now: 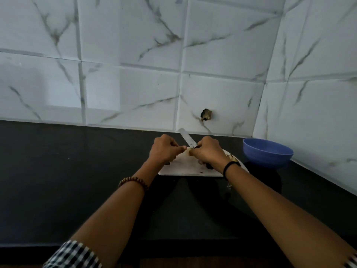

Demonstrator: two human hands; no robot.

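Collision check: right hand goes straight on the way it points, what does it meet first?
Probably the left hand, which pinches a small pale piece just ahead of the right hand; depth is unclear.

Free passage: countertop [67,171] left of the left hand [166,149]. Obstructions right of the right hand [208,152]: blue bowl [267,153], tiled wall [309,113].
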